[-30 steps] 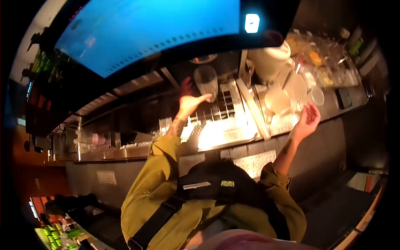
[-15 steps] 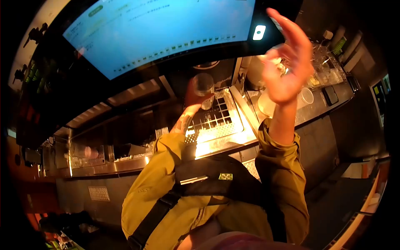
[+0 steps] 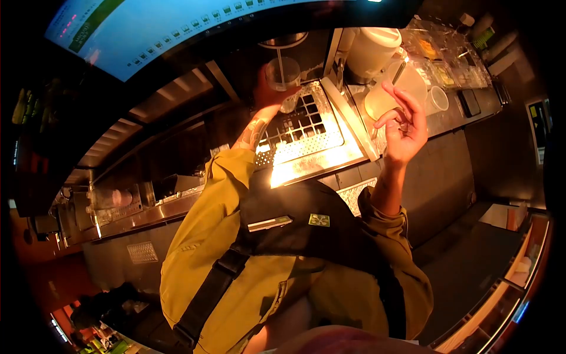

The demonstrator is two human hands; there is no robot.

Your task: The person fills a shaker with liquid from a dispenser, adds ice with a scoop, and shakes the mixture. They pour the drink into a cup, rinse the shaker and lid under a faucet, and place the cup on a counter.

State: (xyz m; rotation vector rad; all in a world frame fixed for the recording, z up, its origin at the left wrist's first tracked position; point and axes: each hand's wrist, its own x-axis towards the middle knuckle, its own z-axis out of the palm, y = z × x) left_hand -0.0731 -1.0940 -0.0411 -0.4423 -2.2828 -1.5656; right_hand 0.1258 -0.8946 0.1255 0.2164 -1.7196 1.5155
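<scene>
Stainless-steel counter (image 3: 177, 207) runs across a dim, warmly lit work area, with a blue-lit screen (image 3: 147, 35) above it and dark floor below. Near the middle, a tall, clear, see-through cup (image 3: 282, 79) lies within the curve of the left hand (image 3: 270, 94), beneath a round metal fitting (image 3: 284, 40) and beside the upper left corner of a metal drip tray with a square-holed grid (image 3: 306, 133). That hand is closed partway around the cup, its thumb across the near side and its palm at the left; the far fingers are in shadow and hard to make out. Well apart from the cup, the right hand (image 3: 405, 128) is raised, palm partly turned inward, its fingers loosely bent and spread, gripping nothing. Behind its fingertips is a pale, translucent pitcher (image 3: 377, 100); whether they touch cannot be told. Farther back are a white lidded container (image 3: 374, 53) and several clear containers (image 3: 448, 65), with a small, clear round cup (image 3: 437, 99) just right of the pitcher.
</scene>
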